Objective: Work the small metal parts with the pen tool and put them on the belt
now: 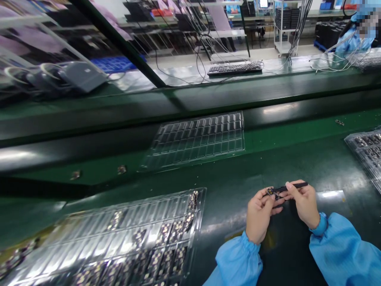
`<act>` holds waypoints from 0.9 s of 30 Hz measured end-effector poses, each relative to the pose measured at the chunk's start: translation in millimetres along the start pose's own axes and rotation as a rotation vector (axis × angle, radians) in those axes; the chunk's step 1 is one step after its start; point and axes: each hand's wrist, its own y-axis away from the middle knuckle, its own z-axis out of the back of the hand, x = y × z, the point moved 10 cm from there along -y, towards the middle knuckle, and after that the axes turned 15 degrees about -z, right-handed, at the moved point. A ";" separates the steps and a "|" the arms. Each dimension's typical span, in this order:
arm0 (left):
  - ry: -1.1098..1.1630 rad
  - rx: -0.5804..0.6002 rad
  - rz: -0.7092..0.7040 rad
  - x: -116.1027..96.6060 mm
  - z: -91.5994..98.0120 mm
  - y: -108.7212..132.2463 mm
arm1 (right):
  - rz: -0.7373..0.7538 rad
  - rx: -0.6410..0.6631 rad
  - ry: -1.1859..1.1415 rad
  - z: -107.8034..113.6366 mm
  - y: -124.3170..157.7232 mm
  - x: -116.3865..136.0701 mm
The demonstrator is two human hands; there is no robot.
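Observation:
My left hand (259, 216) pinches a small circuit board (271, 191) between thumb and fingers, above the dark green bench. Closed around a slim black pen-like tool (301, 185) is my right hand (306, 204). The tool lies nearly level, its left end at the board; whether the two touch, I cannot tell. Both hands are close together, with blue sleeves gathered at the wrists. To their left sits a clear plastic tray (166, 202) with small circuit boards (163, 234) in many of its pockets.
A second clear tray (196, 139) lies farther back, its pockets showing no boards. Another tray (361, 139) with boards is at the right edge. Loose small parts (121, 170) rest at the left. Behind the bench are a keyboard (235, 69), cables and people in work clothes.

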 end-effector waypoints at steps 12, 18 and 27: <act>0.003 -0.006 -0.001 -1.8 -0.5 1.9 | 0.006 -0.004 0.026 0.1 0.5 1.5; 0.009 -0.021 0.013 -1.0 1.2 1.9 | -0.009 0.006 0.027 -1.1 0.2 1.6; -0.047 -0.108 0.023 9.2 24.7 -5.3 | 0.083 -0.071 0.042 -9.5 2.0 2.5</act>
